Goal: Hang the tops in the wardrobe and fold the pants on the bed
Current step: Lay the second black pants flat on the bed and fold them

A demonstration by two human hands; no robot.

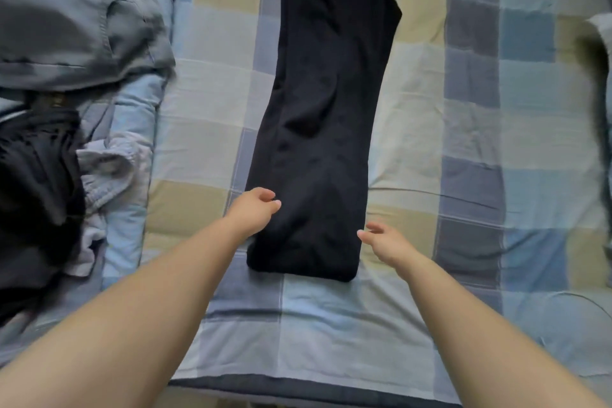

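Note:
A pair of black pants lies flat and lengthwise down the middle of the bed, one leg laid over the other, its near end by my hands. My left hand hovers at the pants' left edge with loosely curled fingers and holds nothing. My right hand is at the right edge near the bottom corner, fingers relaxed and spread, also holding nothing. Whether either hand touches the cloth is unclear.
The bed wears a checked sheet of blue, cream and grey squares. A pile of clothes sits at the left: grey garments, a black one and a pale lilac one. The bed's near edge is just below my arms.

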